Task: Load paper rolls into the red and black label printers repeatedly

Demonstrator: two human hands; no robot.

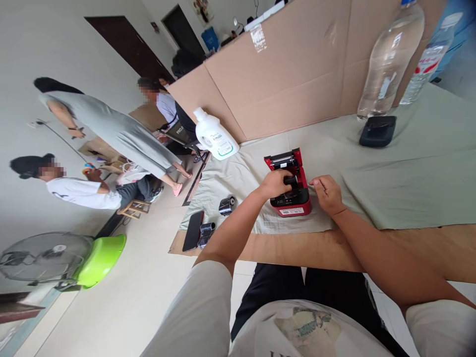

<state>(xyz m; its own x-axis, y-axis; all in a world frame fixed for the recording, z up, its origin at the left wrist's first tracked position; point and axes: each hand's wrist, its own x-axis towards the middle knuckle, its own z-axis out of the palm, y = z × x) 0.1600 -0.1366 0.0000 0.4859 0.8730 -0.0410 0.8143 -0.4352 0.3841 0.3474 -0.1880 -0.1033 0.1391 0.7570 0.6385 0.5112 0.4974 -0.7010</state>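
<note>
A small red and black label printer [295,210] stands on the cloth with its lid raised. Inside its bay is a dark roll [291,182] with a pale end. My left hand [274,184] reaches into the bay from the left, its fingers closed around the roll, which they partly cover. Just off the printer's right side, my right hand [327,194] is curled, thumb and forefinger together; whether anything small is between them is hidden. To the left lie a black wrapped roll [226,206], another dark roll [207,229] and a black phone [193,231].
A white jug [215,135] stands at the cloth's far left, before a cardboard partition [290,74]. Two water bottles [390,59] and a dark flat case [378,131] are at the back right. People and a floor fan [40,255] are beyond the table's left end.
</note>
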